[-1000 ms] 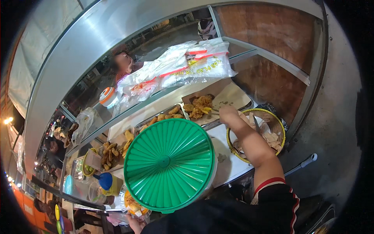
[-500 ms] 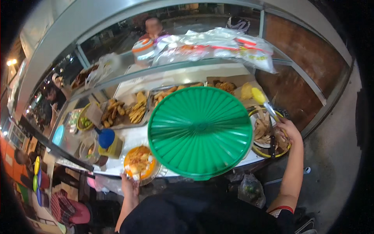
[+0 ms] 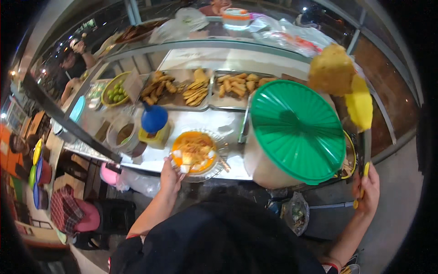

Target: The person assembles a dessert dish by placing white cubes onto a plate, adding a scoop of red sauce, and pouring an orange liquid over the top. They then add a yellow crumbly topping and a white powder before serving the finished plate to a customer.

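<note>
while the person is leaning over the food counter [image 3: 200,119] in the head view, the left hand [image 3: 171,174] is gripping the rim of a clear plate of orange food [image 3: 195,150], its fingers curled under the near edge, seemingly to keep the plate level at the counter's front; the right hand [image 3: 367,188] is closed around the handles of yellow tongs [image 3: 362,137], fingers pressed together, and the tongs are pinching a pale yellow fried piece [image 3: 332,68] up in the air above a big tub with a green ribbed lid [image 3: 296,130], well apart from the plate. metal trays of fried snacks [image 3: 214,86] are sitting behind under the glass, likely kept within reach; a blue-capped yellow bottle [image 3: 155,124] is standing just beside the plate. crumpled clear plastic bags with red and white print [image 3: 287,34] are lying on top of the glass case, and an orange-lidded white tub [image 3: 236,16] is resting there too
</note>
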